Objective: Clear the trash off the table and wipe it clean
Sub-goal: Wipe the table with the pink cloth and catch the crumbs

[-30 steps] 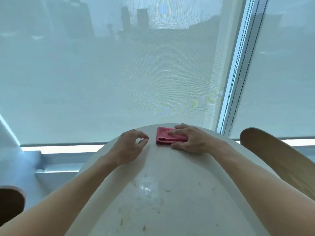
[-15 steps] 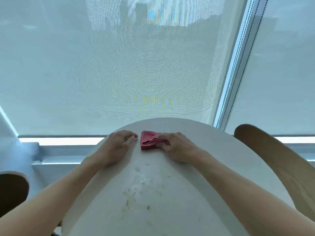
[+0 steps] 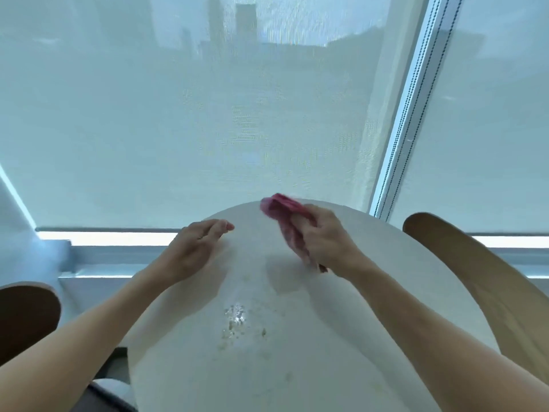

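Observation:
A round white table (image 3: pixel 341 337) fills the lower middle of the view. My right hand (image 3: pixel 329 242) grips a pink cloth (image 3: pixel 282 212) and holds it lifted just above the far part of the table; the cloth hangs blurred from my fingers. My left hand (image 3: pixel 196 248) lies flat near the table's far left edge, fingers straight and holding nothing. A patch of crumbs and wet spots (image 3: pixel 237 319) sits on the tabletop between my forearms.
A wooden chair back (image 3: pixel 475 278) curves along the table's right side. A dark brown round seat (image 3: pixel 26 319) is at the left. Behind the table a roller-blind window (image 3: pixel 208 114) with a bead chain (image 3: pixel 404 129) and a sill (image 3: pixel 104 239).
My right hand picked the pink cloth up off the table and raised it, moving right. My left hand's fingers went from curled to straight near the left edge.

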